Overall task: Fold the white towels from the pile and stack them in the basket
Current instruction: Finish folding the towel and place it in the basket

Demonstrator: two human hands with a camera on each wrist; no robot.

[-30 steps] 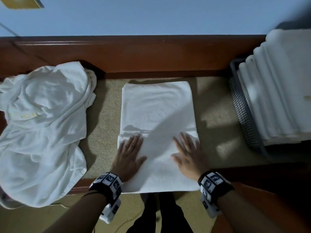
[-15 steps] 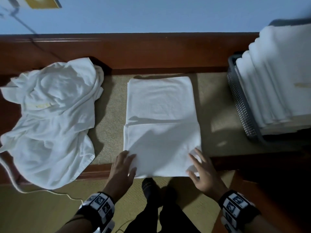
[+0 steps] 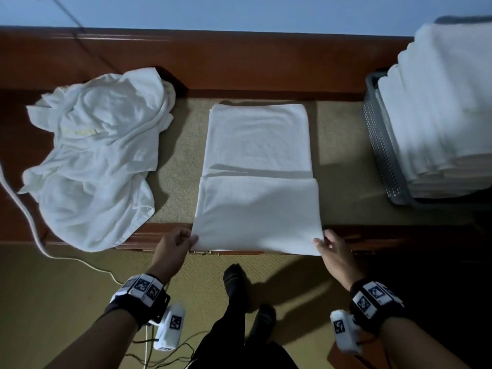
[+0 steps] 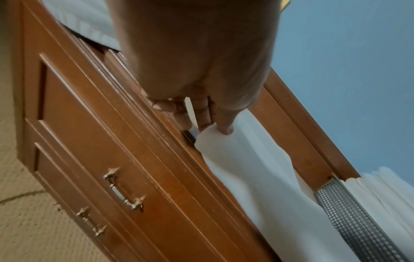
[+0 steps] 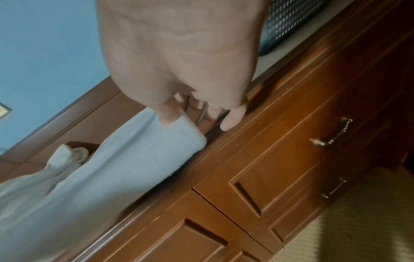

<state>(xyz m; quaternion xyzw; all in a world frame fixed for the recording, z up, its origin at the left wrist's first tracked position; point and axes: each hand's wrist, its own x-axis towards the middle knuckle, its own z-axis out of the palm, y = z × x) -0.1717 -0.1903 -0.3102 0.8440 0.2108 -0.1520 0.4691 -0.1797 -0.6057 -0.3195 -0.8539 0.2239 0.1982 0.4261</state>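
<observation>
Evidently a fold is in hand: the partly folded white towel [image 3: 257, 182], lying centrally on the dresser top [image 3: 340, 145], is pinched at its near corners by the left hand [image 3: 174, 245] and the right hand [image 3: 332, 249]. Next, the soft, limp near half would likely be carried toward twelve o'clock with its edges matched, before transfer to the perforated grey basket [image 3: 380, 145] at three o'clock; the crumpled pile [image 3: 98, 161] sits at nine o'clock.

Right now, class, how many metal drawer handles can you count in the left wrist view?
2: one drawer handle on the upper drawer front, another just below it near the carpet. Others may lie outside the view.
</observation>
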